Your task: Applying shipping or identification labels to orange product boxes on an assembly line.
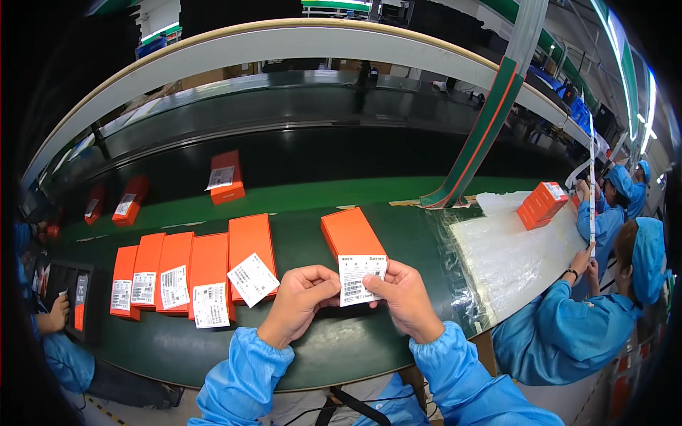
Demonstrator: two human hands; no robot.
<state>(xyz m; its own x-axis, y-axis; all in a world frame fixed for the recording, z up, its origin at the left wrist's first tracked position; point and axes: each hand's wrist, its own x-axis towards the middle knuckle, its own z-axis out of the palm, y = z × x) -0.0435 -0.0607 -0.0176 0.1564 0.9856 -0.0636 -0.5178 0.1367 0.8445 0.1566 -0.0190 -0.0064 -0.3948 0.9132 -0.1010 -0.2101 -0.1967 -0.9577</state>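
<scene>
In front of me an orange box [352, 233] lies on the green work surface. A white printed label [353, 273] covers its near end and hangs past the edge. My right hand [408, 299] grips the label's right side, thumb on top and fingers beneath. My left hand [304, 298] is closed in a pinch at the label's left edge; whatever is between its fingertips is hidden. To the left stands a row of several orange boxes [211, 259], each with a white label at its near end. The label [253, 280] on the row's rightmost box sits askew.
Beyond a green strip, more orange boxes [226, 177] rest on a dark conveyor [305, 153]. A green post [483, 135] rises at right. Stacked orange boxes [542, 206] stand on a plastic-covered area [497, 248]. People in blue work at right; another person's hand [57, 314] is at left.
</scene>
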